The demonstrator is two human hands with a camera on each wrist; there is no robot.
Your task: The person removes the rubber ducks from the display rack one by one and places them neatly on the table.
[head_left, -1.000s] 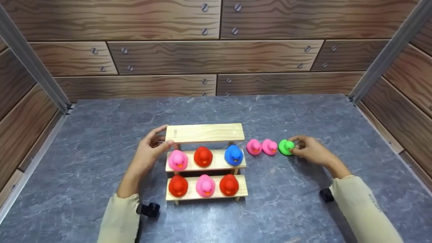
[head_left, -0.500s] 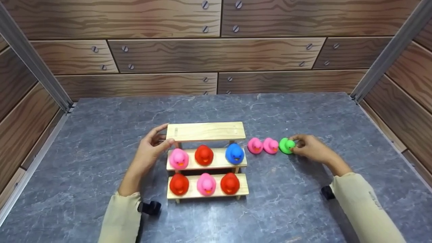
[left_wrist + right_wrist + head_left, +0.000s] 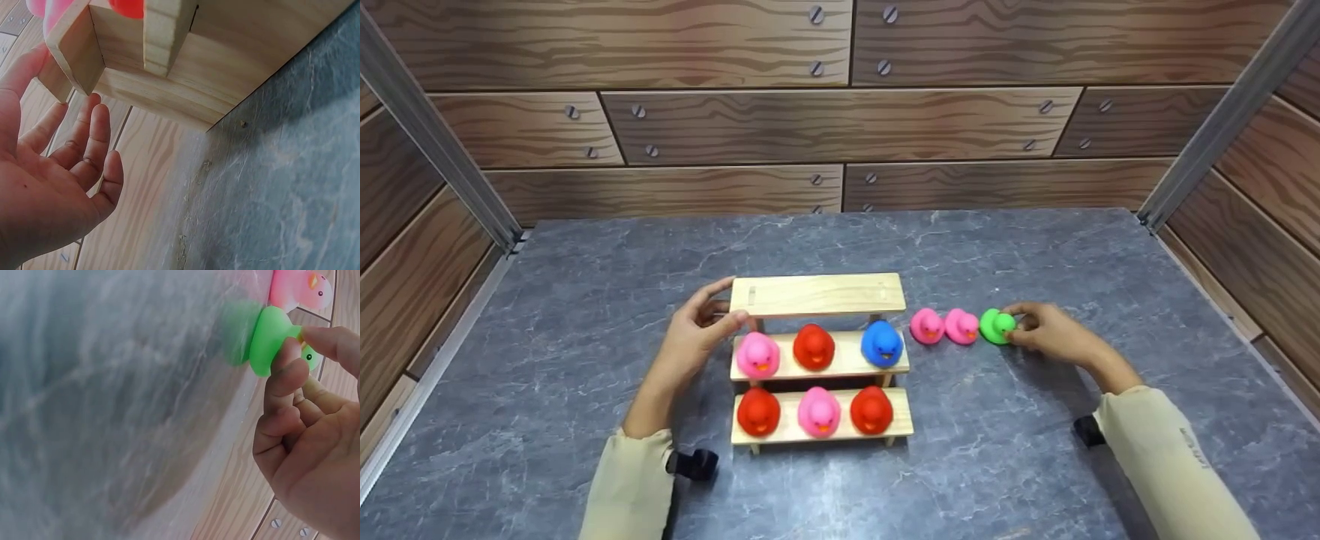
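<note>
A three-step wooden display stand (image 3: 817,295) carries rubber ducks on its lower two steps. My left hand (image 3: 690,337) holds the left end of its top step, thumb in front and fingers behind. In the left wrist view, the fingertips touch the edge of the wooden board (image 3: 73,50). My right hand (image 3: 1054,334) pinches a green rubber duck (image 3: 996,326) between thumb and fingers. That duck sits on the table, as the right wrist view also shows. Left of it stand two pink ducks (image 3: 927,326), close together beside the stand.
On the middle step are a pink duck (image 3: 758,355), a red duck (image 3: 814,346) and a blue duck (image 3: 882,344). A pink duck (image 3: 819,412) sits between two red ducks on the bottom step. Wood-patterned walls (image 3: 840,124) enclose the grey table (image 3: 660,255) at back and sides.
Both hands keep their places, one at the stand and one at the green duck. The head view shifts very slightly; the ducks and stand stay put.
</note>
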